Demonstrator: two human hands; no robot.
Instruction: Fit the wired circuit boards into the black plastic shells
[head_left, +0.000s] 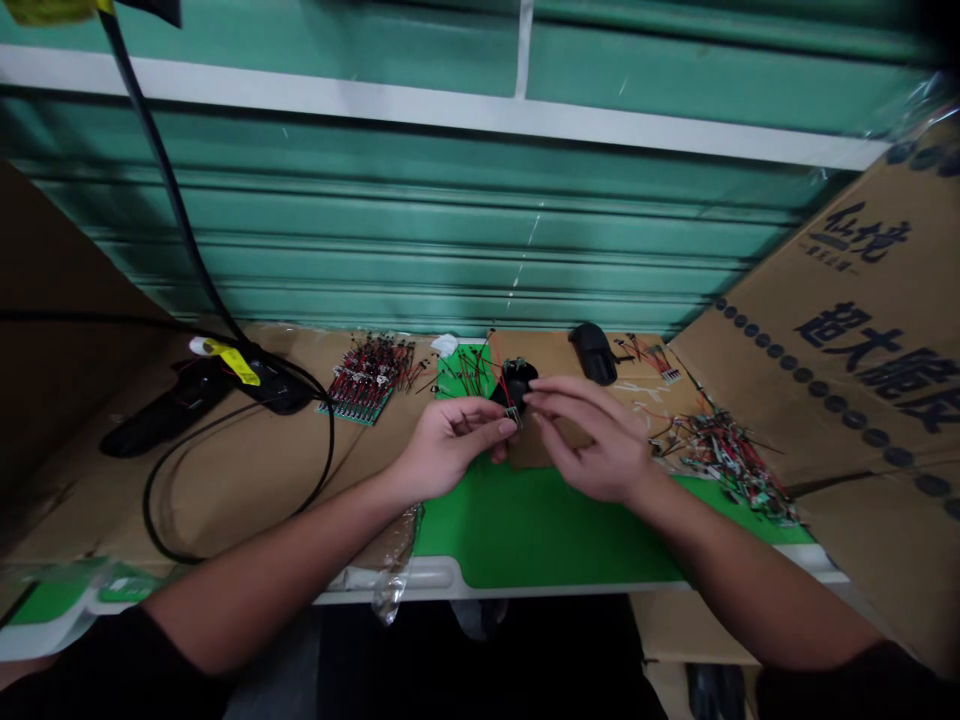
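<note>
My left hand (pixel 457 445) pinches a small circuit board (pixel 512 413) between thumb and fingers, with thin red wires rising from it. Just to the right, my right hand (pixel 592 440) hovers with its fingers stretched toward the board and apart from the thumb; I see nothing held in it. Right behind the fingertips is a round black part (pixel 519 374), partly hidden by the hands. Beyond my left hand, several loose wired pieces (pixel 471 372) lie on the green mat (pixel 555 530).
Wired circuit boards (pixel 367 385) stand bunched at left, near a black handheld device (pixel 169 410) and a looping black cable (pixel 330 440). A black shell (pixel 594 352) lies at the back right. Tangled wired boards (pixel 739 465) pile beside the cardboard wall (pixel 870 340).
</note>
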